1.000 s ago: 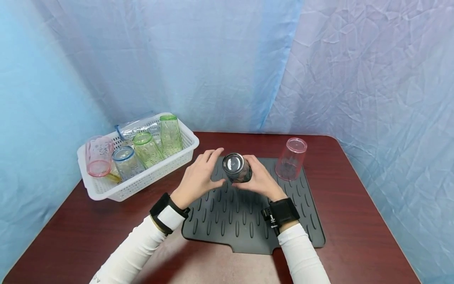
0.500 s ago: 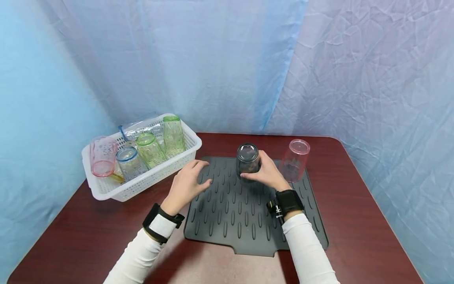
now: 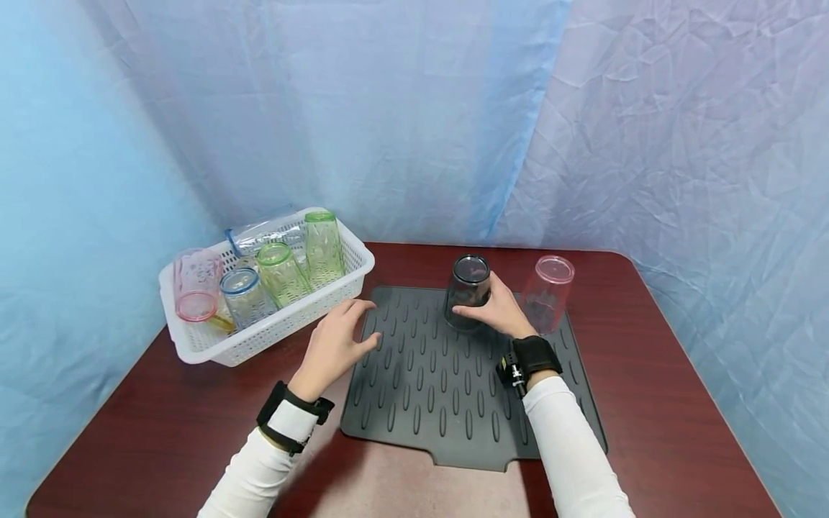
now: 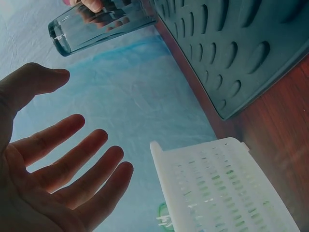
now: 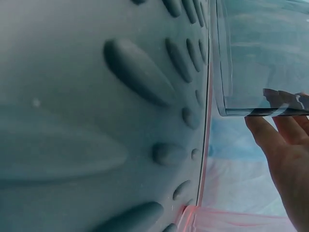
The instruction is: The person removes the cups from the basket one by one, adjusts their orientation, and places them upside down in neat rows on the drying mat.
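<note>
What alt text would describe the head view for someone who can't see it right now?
A person's right hand grips a dark cup standing upside down on a grey ridged mat, beside an upturned pink cup. The left hand hovers open near the mat's left edge, next to a white basket of coloured cups on a dark red table.

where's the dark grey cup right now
In the head view the dark grey cup stands upside down near the far edge of the drying mat, gripped by the right hand, just left of the pink cup.
</note>
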`<state>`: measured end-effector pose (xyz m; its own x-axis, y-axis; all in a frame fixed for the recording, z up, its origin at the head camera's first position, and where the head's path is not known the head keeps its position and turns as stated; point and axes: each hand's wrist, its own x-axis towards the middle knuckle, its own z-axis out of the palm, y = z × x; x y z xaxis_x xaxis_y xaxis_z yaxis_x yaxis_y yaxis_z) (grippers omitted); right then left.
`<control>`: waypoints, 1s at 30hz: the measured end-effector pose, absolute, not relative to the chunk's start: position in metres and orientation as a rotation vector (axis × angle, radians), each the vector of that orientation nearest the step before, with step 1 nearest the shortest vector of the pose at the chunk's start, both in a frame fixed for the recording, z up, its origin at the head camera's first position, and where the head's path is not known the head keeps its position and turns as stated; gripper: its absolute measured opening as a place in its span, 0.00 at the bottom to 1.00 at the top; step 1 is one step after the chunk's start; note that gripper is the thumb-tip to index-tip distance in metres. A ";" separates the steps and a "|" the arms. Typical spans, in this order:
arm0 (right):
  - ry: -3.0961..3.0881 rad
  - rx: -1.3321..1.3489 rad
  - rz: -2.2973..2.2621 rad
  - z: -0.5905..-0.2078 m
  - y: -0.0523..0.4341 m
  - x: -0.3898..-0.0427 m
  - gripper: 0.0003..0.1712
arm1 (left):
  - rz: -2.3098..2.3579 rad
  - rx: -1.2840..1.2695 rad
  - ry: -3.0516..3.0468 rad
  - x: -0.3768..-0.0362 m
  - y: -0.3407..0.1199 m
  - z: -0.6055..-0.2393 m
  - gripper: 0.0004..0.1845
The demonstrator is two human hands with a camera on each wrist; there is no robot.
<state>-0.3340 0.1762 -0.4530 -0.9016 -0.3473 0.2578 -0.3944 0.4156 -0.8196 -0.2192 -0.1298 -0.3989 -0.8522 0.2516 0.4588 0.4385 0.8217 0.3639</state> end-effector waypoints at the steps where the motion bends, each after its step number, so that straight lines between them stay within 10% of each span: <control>1: -2.606 0.677 1.527 -0.453 0.176 -0.335 0.44 | -0.658 -0.510 -2.612 -0.219 -0.130 -0.399 0.24; 30: -2.688 0.597 1.554 -0.465 0.174 -0.348 0.44 | -0.655 -0.494 -2.618 -0.216 -0.131 -0.405 0.23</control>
